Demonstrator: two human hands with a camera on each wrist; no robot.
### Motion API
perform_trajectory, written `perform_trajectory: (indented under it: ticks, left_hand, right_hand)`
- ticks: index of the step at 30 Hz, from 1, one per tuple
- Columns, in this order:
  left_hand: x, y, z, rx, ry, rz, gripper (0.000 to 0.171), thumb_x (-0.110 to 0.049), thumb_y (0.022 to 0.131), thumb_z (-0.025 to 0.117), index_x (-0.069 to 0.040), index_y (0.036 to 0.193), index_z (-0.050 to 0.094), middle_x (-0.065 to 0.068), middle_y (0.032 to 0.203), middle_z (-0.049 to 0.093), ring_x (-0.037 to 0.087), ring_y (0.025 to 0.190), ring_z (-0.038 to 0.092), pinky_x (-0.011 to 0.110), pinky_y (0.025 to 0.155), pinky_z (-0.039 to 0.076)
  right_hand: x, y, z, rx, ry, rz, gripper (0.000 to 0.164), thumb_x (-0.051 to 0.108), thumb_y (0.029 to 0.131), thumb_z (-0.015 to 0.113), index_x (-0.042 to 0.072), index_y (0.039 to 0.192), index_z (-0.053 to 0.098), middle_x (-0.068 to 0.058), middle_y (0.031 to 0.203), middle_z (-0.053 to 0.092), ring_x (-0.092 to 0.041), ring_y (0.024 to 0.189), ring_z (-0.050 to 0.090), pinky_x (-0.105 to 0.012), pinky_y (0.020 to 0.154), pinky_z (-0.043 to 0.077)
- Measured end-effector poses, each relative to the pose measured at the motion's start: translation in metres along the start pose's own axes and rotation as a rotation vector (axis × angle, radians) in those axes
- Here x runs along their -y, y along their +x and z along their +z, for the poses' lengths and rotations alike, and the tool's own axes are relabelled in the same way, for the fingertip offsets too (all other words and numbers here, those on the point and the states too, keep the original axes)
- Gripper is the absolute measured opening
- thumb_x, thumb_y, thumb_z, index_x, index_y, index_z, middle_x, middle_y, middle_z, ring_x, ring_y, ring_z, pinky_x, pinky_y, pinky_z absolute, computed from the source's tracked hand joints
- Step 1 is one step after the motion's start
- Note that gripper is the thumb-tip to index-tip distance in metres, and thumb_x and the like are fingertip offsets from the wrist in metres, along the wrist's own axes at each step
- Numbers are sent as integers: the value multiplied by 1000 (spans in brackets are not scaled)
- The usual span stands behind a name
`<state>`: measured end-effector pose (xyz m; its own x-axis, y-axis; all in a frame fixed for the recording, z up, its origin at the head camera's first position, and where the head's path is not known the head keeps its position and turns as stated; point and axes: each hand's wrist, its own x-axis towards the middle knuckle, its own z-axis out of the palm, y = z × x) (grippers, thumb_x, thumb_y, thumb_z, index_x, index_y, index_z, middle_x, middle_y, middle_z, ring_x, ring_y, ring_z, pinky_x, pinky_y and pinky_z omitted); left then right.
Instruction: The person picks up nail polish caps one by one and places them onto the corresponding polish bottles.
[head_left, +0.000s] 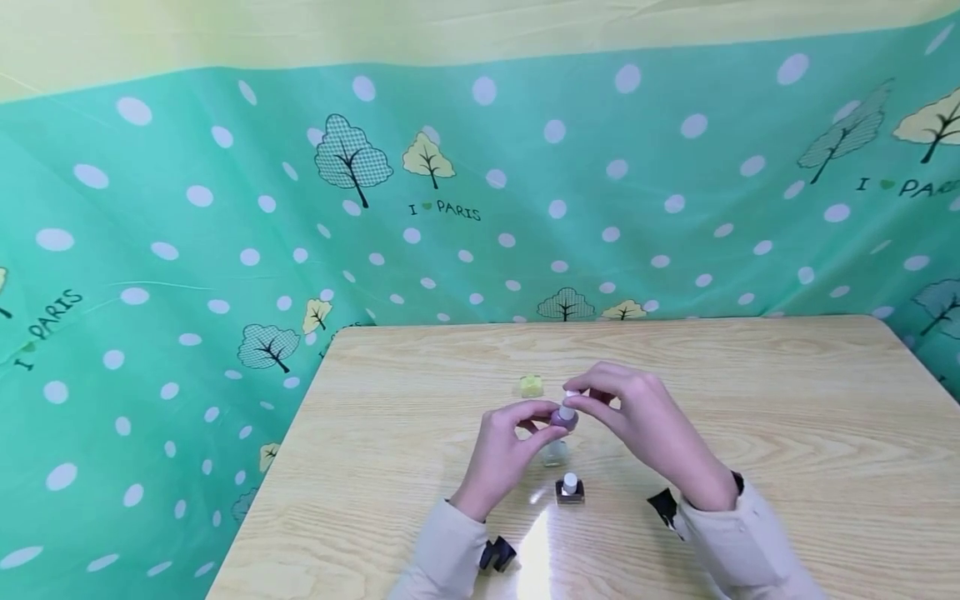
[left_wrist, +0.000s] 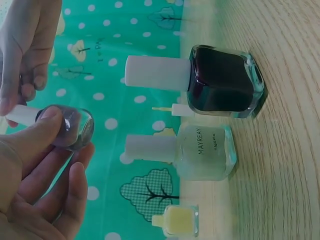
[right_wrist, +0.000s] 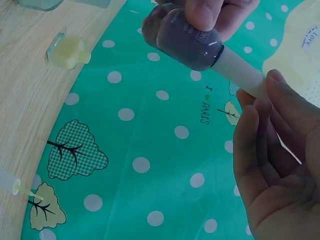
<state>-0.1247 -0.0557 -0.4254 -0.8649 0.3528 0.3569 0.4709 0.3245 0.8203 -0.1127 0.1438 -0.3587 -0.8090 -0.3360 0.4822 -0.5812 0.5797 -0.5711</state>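
Note:
My left hand (head_left: 517, 446) grips a purple nail polish bottle (right_wrist: 187, 40) by its glass body, tilted above the table. With thumb and fingertips my right hand (head_left: 648, 417) pinches the bottle's white cap (right_wrist: 242, 72), which sits on the neck. Below the hands stand a dark nail polish bottle (left_wrist: 222, 82) and a pale, nearly clear one (left_wrist: 205, 152), both with white caps on. Farther back is a yellow nail polish bottle (head_left: 531, 386) without its cap. A white cap with a yellow-coated brush (right_wrist: 11, 182) stands apart from it, brush upward.
The bottles stand on a light wood-grain table (head_left: 405, 417). Behind it hangs a green curtain (head_left: 525, 167) with white dots and trees. Black straps (head_left: 497, 554) show at both wrists, and light glares off the table's front.

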Motion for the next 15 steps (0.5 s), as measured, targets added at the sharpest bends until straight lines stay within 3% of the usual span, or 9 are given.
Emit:
perform_trajectory:
  ticks: [9,15]
  left_hand:
    - [-2,0,2,-17,17,-7,26,-22,86,76,-12,110,75,-1,102,76,6,90,69,21,76,58]
    - [-1,0,-1,-43,21,-5,28,-23,85,76,-12,111,74,1,104,76,10,92,70,21,77,58]
  right_hand:
    - [0,1,7,-86,-57,-16,9,12,82,80,13,90,76,10,80,68,0,66,54,-17,53,46]
    - [-1,1,7,-64,-45,-68,14,11,86,77,11,100,75,6,91,71,-1,72,58,-19,59,52]
